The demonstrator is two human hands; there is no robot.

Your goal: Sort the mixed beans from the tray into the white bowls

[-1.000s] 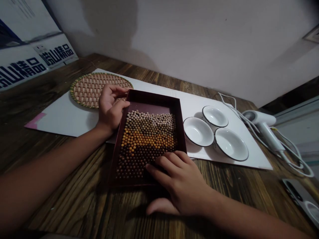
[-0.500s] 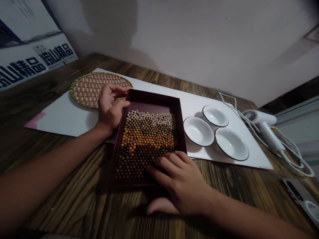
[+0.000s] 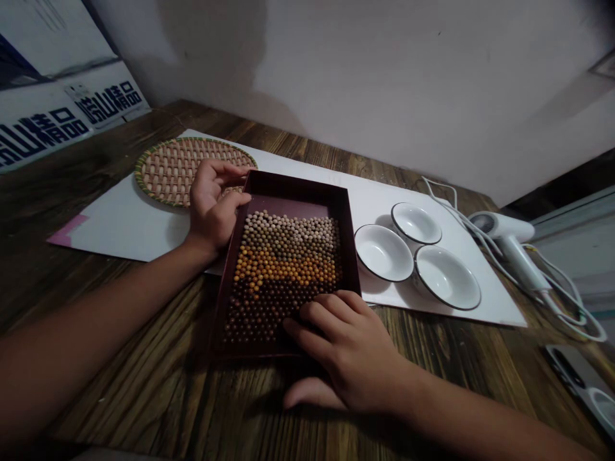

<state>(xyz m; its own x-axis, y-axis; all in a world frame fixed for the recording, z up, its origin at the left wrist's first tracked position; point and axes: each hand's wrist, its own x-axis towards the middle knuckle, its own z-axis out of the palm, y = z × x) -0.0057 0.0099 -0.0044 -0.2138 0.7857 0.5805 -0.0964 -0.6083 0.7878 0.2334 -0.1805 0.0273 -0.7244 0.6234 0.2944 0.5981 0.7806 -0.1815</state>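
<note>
A dark maroon rectangular tray (image 3: 293, 203) is tilted up at its far end in front of me. Small round beads (image 3: 288, 272) cover its floor in bands: pale at the top, then grey-brown, orange-yellow and dark brown, with a bare strip at the far end. My left hand (image 3: 211, 208) grips the far left corner, thumb on the side wall and fingers round behind it. Over the near right corner lies my right hand (image 3: 348, 349), its fingers inside across the wall and its thumb outside below. Its fingertips reach the dark beads; whether they press on them I cannot tell.
Three white dark-rimmed bowls (image 3: 384, 253) stand on a white board (image 3: 494, 294) right of the tray. An oval woven mat (image 3: 168, 169) lies behind my left hand. A white hair dryer (image 3: 516, 253) with its cord and a phone (image 3: 576, 378) are at the right.
</note>
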